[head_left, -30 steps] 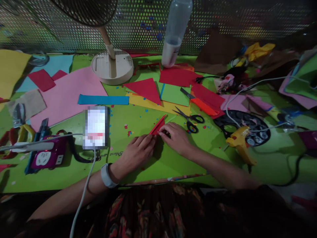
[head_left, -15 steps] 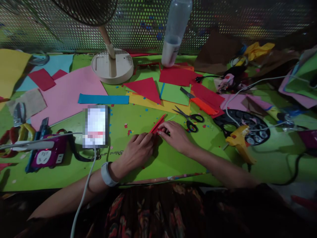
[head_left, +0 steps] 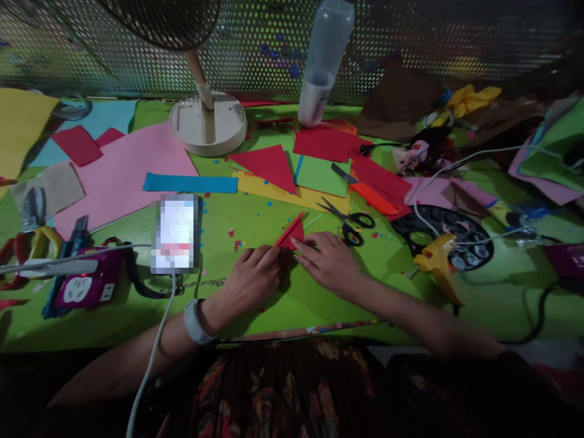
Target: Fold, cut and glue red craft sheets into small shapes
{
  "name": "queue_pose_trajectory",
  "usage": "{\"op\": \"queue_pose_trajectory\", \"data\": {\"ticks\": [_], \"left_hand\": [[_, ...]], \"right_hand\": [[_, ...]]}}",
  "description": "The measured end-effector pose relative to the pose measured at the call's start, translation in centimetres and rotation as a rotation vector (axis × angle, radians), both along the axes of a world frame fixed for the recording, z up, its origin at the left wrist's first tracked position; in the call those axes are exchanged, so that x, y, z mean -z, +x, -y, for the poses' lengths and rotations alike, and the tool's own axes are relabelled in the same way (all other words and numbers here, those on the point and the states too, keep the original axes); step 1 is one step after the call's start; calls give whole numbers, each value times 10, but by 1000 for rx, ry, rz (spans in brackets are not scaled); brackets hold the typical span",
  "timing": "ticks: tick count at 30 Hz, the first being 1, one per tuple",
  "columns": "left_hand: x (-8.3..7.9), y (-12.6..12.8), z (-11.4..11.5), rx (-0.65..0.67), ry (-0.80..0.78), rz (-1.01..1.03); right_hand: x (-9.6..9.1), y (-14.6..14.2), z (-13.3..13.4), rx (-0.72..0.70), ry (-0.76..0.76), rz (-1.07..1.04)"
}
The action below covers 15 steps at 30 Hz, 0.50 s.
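Note:
A small folded red piece (head_left: 297, 230), seemingly foam or felt sheet, lies on the green table between my hands, its narrow point aimed away from me. My left hand (head_left: 255, 277) is closed over its near left end, and the fingers hide that part. At the right corner of the piece, the bent fingertips and thumb of my right hand (head_left: 332, 263) pinch its edge. Black-handled scissors (head_left: 349, 222) lie open just beyond my right hand. A light green sliver (head_left: 312, 220) rests beside the red piece's tip.
Red sheets (head_left: 322, 141), a blue strip (head_left: 191, 183) and an orange cutter (head_left: 376, 198) lie farther back. A yellow glue gun (head_left: 435, 264) overlaps a black palette (head_left: 472, 228) on the right. Left are a phone (head_left: 176, 234), its cable (head_left: 157, 347) and a purple power strip (head_left: 86, 286). A fan base (head_left: 177, 140) and bottle (head_left: 314, 100) stand behind.
My right hand has shifted slightly right and down, so more of the red piece shows, with its right side spread wider. The left hand has barely moved.

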<state>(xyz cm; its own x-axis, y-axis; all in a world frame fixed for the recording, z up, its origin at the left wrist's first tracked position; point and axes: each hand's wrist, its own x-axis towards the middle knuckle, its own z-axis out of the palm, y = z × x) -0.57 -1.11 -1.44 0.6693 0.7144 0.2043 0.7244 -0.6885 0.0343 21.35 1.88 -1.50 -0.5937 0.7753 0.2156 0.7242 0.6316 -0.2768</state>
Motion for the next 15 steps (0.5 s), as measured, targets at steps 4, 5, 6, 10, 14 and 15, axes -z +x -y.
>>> {"op": "queue_pose_trajectory", "data": {"ticks": [4,5,6,10,14,15], "left_hand": [[1,0,-1,-5,18,6],[0,-1,0,-8,24,10],[-1,-1,2,-9,36,12],[-6,-2,13,42,65,11],[-9,-10,18,36,70,4],[-9,-13,17,27,77,-25]], "right_hand": [[7,-2,9,-32,124,150],[8,-2,10,-36,135,160],[9,-1,10,-41,138,166],[9,-3,8,-56,117,184],[6,-13,6,-69,135,170],[6,-16,6,-72,140,166]]}}
